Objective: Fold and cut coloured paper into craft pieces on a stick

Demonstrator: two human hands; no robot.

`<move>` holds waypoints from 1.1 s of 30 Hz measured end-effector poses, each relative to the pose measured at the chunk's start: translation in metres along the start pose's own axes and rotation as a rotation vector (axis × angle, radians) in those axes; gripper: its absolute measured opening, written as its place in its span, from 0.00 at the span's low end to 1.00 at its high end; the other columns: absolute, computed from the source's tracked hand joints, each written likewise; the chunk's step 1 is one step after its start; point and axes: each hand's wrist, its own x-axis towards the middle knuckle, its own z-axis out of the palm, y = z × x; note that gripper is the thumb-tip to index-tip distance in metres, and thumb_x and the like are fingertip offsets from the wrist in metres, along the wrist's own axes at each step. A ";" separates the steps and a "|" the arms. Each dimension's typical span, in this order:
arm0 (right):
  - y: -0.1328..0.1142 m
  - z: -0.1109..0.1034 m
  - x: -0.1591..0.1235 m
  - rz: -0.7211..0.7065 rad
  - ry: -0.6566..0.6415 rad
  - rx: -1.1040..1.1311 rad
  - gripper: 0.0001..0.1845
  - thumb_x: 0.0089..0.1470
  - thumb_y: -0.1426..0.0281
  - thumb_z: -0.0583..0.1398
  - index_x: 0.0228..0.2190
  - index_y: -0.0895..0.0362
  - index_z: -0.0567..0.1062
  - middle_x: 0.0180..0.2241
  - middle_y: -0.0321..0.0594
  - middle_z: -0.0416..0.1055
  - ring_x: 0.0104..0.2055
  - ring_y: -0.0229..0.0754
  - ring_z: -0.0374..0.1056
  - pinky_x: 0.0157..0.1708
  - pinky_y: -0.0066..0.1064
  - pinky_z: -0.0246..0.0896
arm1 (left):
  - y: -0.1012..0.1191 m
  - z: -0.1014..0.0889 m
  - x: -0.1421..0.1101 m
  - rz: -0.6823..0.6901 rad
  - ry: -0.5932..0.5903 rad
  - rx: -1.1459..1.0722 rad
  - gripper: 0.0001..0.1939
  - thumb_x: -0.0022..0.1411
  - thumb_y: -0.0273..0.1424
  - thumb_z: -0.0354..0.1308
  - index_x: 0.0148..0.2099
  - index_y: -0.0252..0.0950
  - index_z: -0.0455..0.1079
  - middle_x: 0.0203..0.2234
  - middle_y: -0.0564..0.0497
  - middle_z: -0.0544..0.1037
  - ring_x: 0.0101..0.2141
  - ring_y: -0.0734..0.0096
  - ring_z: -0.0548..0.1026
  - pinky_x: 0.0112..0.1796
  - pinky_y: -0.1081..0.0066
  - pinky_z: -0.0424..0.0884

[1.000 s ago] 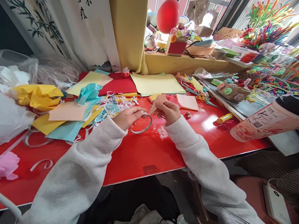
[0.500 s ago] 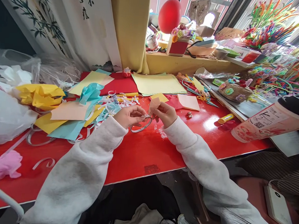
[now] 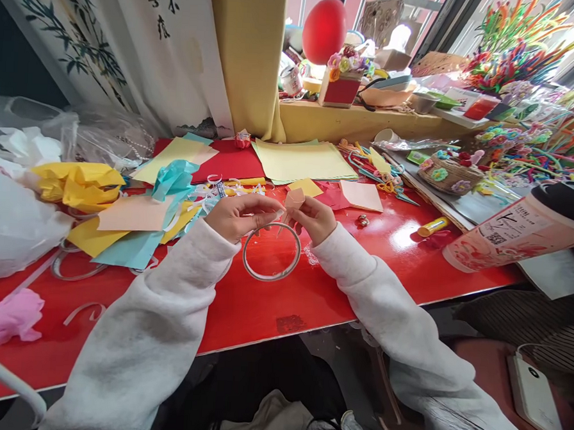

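A small peach paper (image 3: 295, 198), its lower part hidden, is pinched in the right hand (image 3: 321, 222) above the red table (image 3: 262, 316); a tape ring (image 3: 270, 279) is seen just below the left hand (image 3: 241, 218), whose fingers are bent, their grip unclear.

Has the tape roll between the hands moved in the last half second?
Yes: the tape roll hangs lower in view, its bottom rim closer to the dark patch near the red table's front edge.
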 end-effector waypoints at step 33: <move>0.002 -0.004 0.002 -0.014 0.011 -0.045 0.18 0.38 0.60 0.60 0.29 0.60 0.64 0.20 0.35 0.66 0.19 0.32 0.64 0.12 0.23 0.55 | 0.010 -0.004 -0.005 0.252 -0.040 -0.002 0.18 0.47 0.27 0.58 0.43 0.40 0.68 0.25 0.53 0.73 0.28 0.76 0.70 0.34 0.73 0.67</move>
